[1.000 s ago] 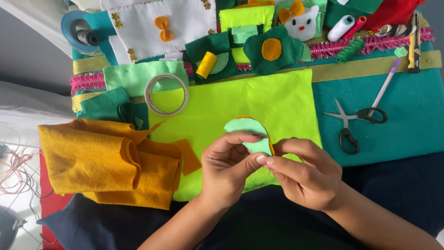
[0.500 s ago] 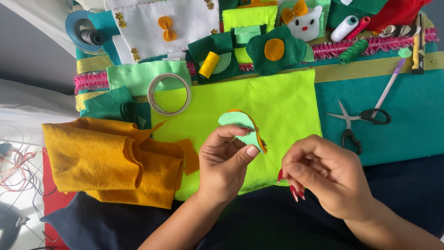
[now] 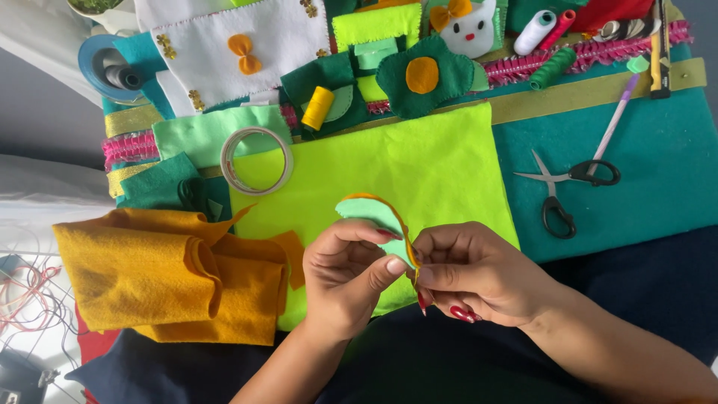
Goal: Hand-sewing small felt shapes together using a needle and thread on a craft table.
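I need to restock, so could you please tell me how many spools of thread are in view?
4: a yellow thread spool above the lime felt sheet, and white, red and green spools at top right. Others may lie hidden under the fabric.

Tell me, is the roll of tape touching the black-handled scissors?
Apart. The head view shows the tape roll at the left edge of the lime green felt sheet and the scissors on the teal cloth, with the sheet's width between them.

Bright, even light falls on a teal-covered tabletop (image 3: 658, 187), with a grey floor (image 3: 45, 112) and tangled red wires (image 3: 26, 299) at left.
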